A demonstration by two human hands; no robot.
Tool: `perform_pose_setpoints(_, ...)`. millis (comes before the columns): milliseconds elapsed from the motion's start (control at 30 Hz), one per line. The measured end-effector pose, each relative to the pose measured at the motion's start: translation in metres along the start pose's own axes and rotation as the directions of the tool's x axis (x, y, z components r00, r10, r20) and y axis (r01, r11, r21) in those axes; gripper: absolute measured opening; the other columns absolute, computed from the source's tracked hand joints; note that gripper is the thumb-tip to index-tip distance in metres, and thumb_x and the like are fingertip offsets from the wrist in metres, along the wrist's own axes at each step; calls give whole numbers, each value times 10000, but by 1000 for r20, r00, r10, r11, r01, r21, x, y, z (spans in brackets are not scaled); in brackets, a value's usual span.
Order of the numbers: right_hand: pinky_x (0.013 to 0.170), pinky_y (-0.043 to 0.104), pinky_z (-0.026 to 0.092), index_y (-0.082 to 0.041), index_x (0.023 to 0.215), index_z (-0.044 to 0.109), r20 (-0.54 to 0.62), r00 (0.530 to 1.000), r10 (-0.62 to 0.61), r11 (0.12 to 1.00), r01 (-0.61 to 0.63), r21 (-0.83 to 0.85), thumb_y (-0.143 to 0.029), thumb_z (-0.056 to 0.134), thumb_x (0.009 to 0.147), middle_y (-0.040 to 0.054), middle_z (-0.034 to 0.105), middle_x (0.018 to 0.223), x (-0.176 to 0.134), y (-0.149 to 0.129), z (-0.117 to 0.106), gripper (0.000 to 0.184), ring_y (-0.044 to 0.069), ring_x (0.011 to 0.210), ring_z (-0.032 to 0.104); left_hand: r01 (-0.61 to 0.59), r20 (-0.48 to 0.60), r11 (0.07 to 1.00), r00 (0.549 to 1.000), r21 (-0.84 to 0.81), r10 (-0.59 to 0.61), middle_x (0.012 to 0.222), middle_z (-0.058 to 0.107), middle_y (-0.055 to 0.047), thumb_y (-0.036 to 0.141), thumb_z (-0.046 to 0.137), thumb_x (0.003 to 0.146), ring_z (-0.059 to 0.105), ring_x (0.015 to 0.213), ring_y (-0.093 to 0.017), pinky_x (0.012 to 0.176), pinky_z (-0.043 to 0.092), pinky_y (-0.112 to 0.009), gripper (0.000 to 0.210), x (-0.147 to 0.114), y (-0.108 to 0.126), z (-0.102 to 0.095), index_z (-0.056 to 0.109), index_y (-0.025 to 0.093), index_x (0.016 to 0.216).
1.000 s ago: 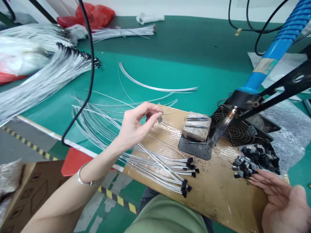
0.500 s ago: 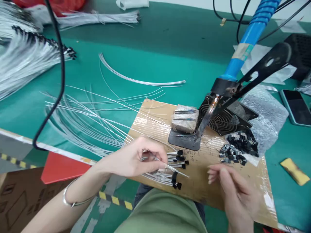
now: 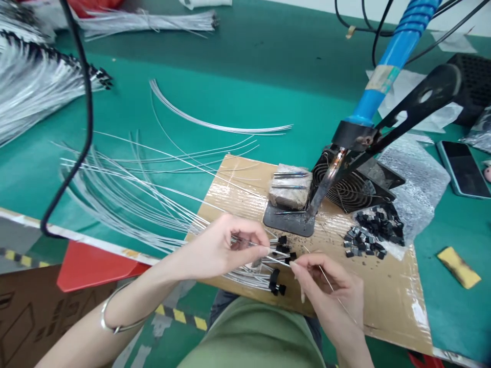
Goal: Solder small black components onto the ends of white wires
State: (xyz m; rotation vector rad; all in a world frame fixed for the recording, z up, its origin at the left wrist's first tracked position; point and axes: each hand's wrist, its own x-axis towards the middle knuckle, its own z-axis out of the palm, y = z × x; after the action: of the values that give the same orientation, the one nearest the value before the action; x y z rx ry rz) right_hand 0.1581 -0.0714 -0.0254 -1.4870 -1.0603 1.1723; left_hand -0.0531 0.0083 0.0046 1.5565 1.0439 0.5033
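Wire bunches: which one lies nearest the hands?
The loose, fanned-out bunch, running beneath the left hand to black ends on the cardboard. The others, including the small curved bunch, lie farther off on the green tabletop.

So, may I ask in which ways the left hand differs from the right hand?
The left hand has a metal bracelet up its arm; none shows by the right hand. The left hand is over the spread wires, the right hand over the cardboard. A thin strand crosses the right hand; none shows across the left. Both seem to pinch one white wire.
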Motion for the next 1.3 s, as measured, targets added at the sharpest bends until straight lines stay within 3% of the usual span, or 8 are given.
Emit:
perform_pose_setpoints(300,449,189,504,-198,763,808,10,999,45,994,-46,94,-358,850,888,-23,645,564,1,12,6,207,102,446,573,24,-6,997,1000,73,-23,577,564,28,234,656,944,371,511,-101,454,259,-224,220,-1,7,15,742,174,751)
perform_pose_setpoints(400,488,199,529,-201,809,815,-11,996,86,988,-84,132,-429,802,935,-9,689,633,-1,9,4,260,107,480,610,15,-23,999,1000,47,-14,575,555,32,228,657,938,341,515,-99,455,241,-229,226,0,10,17,728,174,731)
perform_pose_setpoints(567,478,193,477,-190,824,810,33,991,132,975,-136,176,-558,762,953,2,679,677,-2,3,0,393,90,486,571,-7,-48,1000,999,7,7,571,589,31,207,653,924,332,502,-95,447,241,-231,226,3,12,17,717,179,708)
perform_pose_setpoints(833,459,190,370,-178,736,735,167,967,191,966,-216,143,-536,793,925,-21,587,589,3,6,0,409,72,460,462,26,-10,999,1000,23,-25,622,642,15,233,639,938,363,526,-93,463,253,-227,231,3,11,18,737,163,741)
perform_pose_setpoints(1100,449,180,316,-198,760,698,219,975,-34,997,17,80,-391,735,1018,-63,507,562,7,21,-7,324,56,461,410,66,43,988,996,138,-72,636,591,15,293,617,973,382,555,-97,490,267,-230,271,-1,7,15,725,148,771)
perform_pose_setpoints(1300,456,188,314,-203,788,704,231,968,-97,995,92,30,-341,719,1031,-70,516,596,7,19,-8,280,52,469,407,136,92,989,986,58,-140,710,644,0,343,600,1006,442,570,-117,505,307,-236,236,-3,5,27,753,172,950)
